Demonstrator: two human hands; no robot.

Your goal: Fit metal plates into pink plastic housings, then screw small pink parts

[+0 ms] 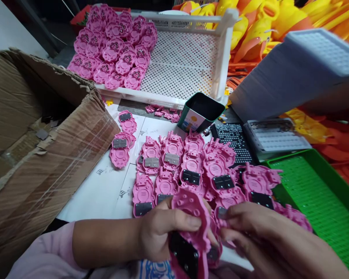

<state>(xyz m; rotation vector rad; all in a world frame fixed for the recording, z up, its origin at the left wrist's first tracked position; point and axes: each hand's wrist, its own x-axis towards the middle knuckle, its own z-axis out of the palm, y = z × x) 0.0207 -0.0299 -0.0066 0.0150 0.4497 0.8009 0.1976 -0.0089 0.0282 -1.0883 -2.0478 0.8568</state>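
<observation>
A pink plastic shell [190,217] with a black plate on it is held upright and tilted in my left hand [165,228], the thumb pressed on its inner face. Just right of it, my right hand [258,236] has its thumb and fingertips close together by another pink part; whether they grip anything is too blurred to tell. Beyond both hands, several pink shells [171,149] with grey or black plates lie in rows on a white sheet [104,193]. Two small piles of like shells [120,155] sit farther left.
An open cardboard box [75,155] stands left. Behind are a white crate [180,100] with pink pieces and a green tin [202,112]. A black tray [235,141], a green tray [322,205], a grey-white container [279,77] and yellow-orange parts [256,38] fill the right.
</observation>
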